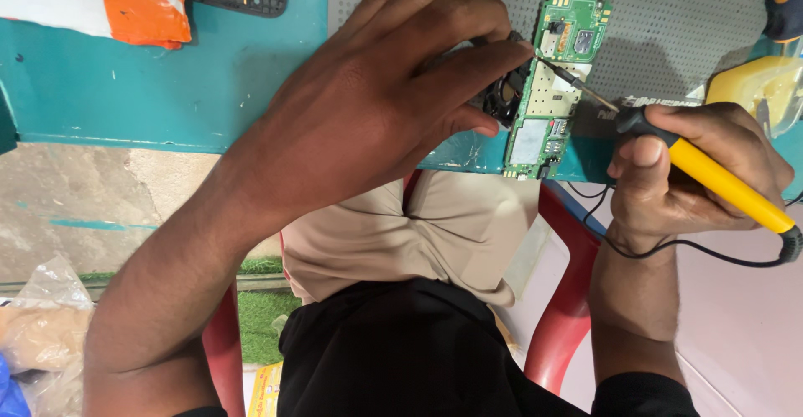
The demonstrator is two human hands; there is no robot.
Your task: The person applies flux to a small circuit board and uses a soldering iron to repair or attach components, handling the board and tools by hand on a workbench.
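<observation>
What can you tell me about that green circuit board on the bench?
The green circuit board is a long, narrow strip lying flat at the near edge of a grey perforated mat. It carries silver metal shields, small chips and gold contact pads at its far end. The left hand holds a dark part against its left side, while the right hand brings a yellow-handled soldering iron, its tip touching the board's upper part.

A teal table (167, 82) carries a grey perforated mat (669, 24), a green circuit board (552, 82) and an orange packet (142, 3).
</observation>
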